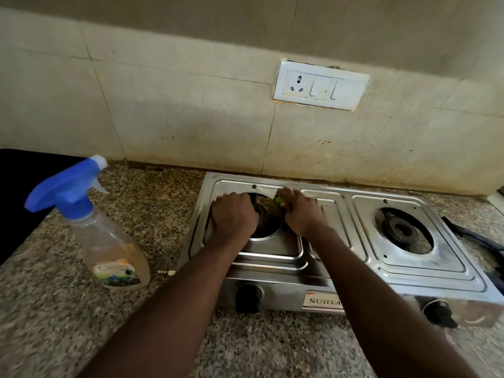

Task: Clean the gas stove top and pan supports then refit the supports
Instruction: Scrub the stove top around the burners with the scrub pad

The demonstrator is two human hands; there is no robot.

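Steel two-burner stove [335, 257] on speckled counter [141, 214], back edge near wall [191, 118], left hand [234, 218] bent over left burner hole [268, 221], grip unclear, right hand [301, 215] pinching what looks like a green scrubber [278, 199], spray bottle [109, 241] well left.

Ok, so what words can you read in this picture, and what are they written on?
"SURYA": on the name plate on the front of the gas stove; anything after it is hidden.
"Clea": on the label of the spray bottle; the end of the word and the small print are too blurred to read.
The wall socket plate shows no writing.
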